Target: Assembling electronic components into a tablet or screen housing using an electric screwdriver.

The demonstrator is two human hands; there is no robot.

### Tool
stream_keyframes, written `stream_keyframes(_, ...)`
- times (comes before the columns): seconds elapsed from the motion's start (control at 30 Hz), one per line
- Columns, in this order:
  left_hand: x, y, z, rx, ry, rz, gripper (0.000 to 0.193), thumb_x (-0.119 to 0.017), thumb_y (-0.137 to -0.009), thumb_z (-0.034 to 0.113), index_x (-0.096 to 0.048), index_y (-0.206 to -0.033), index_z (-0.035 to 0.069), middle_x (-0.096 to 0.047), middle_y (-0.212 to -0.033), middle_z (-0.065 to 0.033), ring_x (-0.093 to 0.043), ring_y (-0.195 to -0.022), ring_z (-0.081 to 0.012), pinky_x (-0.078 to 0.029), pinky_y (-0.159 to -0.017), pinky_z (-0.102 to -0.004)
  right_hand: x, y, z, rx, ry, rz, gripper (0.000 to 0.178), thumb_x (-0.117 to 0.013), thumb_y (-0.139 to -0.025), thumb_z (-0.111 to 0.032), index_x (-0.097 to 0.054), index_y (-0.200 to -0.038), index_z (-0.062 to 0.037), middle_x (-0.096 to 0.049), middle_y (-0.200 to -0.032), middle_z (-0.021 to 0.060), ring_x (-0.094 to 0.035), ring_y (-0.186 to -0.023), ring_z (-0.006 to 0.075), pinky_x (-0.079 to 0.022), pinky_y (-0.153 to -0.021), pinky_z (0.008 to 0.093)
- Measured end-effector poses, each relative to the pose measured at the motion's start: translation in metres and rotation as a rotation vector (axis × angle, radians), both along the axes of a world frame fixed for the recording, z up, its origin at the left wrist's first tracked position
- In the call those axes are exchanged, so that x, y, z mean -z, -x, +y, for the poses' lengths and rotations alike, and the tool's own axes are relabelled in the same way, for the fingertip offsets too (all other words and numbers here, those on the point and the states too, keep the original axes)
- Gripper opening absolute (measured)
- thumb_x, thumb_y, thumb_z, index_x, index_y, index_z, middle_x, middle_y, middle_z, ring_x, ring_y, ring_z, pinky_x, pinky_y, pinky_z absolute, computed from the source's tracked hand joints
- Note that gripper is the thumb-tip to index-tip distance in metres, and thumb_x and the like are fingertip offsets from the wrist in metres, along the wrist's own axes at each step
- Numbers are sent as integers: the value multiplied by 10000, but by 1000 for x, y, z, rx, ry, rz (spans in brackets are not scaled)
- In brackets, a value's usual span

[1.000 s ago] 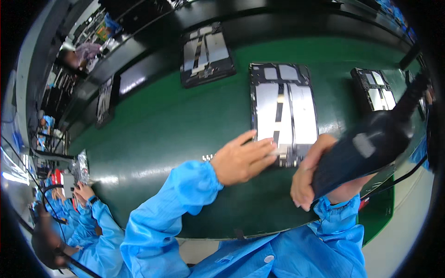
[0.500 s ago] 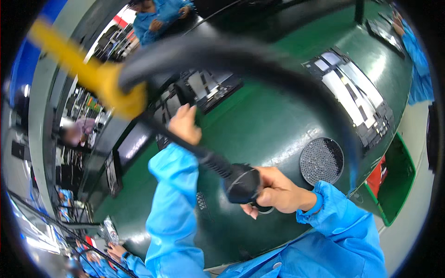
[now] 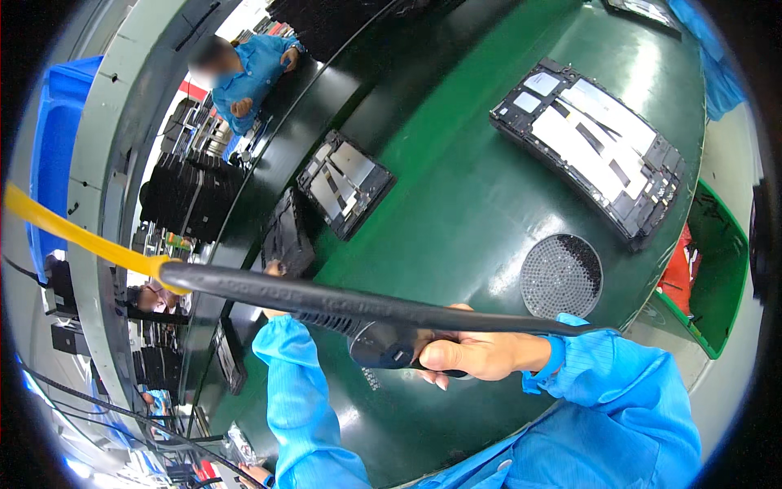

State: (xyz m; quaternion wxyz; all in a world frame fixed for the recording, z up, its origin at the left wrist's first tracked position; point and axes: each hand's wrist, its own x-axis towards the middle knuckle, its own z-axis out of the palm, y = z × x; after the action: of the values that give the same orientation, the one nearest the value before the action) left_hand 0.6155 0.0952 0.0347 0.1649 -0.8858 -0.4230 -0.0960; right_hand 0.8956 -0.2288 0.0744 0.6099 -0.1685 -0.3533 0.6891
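Observation:
Near the middle, my right hand [image 3: 481,356] is closed round a black electric screwdriver [image 3: 383,345], seen almost from its cable end; its tip is hidden. A thick black cable [image 3: 342,300] runs from it and crosses the view, tied at the left to a yellow cord [image 3: 90,236]. My left hand [image 3: 275,312] reaches forward behind that cable, which covers most of it. Its fingertips show at the lower edge of a dark, flat tablet-like device [image 3: 287,232]; whether they grip it I cannot tell. Beside that lies an opened tablet [image 3: 346,186] with white battery packs.
A larger opened tablet [image 3: 595,147] lies on the green table [image 3: 456,212] at the right. Closer stands a round perforated dish [image 3: 562,277] with small dark bits. A green bin [image 3: 721,269] holds something red. Across the bench is a person in blue [image 3: 252,77] beside stacked black devices [image 3: 191,196].
The view has shifted. The cable and yellow cord have swung lower and now cover much of my left hand, which has come to the dark device's edge. My right hand still holds the screwdriver.

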Motion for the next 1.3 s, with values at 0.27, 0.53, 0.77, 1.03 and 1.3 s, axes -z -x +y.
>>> stream_keyframes(0.27, -87, -7, -49, -36, -258, -387, 278, -628, -603, 103, -685, -873, 68, -638, -676, -173, -625, -589, -334, -502, -591, -391, 8, -5, 6, 109, -9, 18, 359, -572, -888, -392, -506, -924, -41, -535, -639, 9, -522, -523, 65, -429, -457, 208)
stream_keyframes(0.53, -109, -30, -199, 213, -283, -455, 283, -646, -597, -14, -644, -880, -11, -657, -782, -142, -653, -739, -300, -520, -719, -347, 0, -30, 2, 429, 78, -114, 452, -589, -859, -424, -504, -986, 1, -573, -709, 83, -549, -572, 109, -456, -514, 235)
stream_keyframes(0.77, -62, -42, -310, 395, 200, -180, 496, -681, -535, 209, -640, -1003, 49, -645, -1056, -97, -595, -1024, -305, -408, -915, -470, 9, -20, 4, 763, 82, -303, 551, -434, -899, -522, -498, -988, 17, -564, -665, 96, -530, -512, 130, -425, -462, 241)
stream_keyframes(1.03, -24, -46, -340, 346, 535, -362, 565, -782, -617, 298, -595, -1084, 38, -566, -1199, -135, -522, -1126, -343, -386, -940, -472, 8, -33, -9, 764, -31, -400, 696, -212, -934, -578, -431, -1195, 29, -502, -679, 69, -500, -532, 138, -414, -509, 268)
stream_keyframes(1.3, -16, 2, -308, -519, 576, -529, 260, -724, -715, 121, -635, -938, 21, -598, -878, -127, -582, -752, -299, -485, -659, -351, 13, -27, -13, 746, -75, -512, 737, -188, -915, -619, -441, -1192, 15, -505, -653, 59, -525, -535, 133, -438, -508, 271)
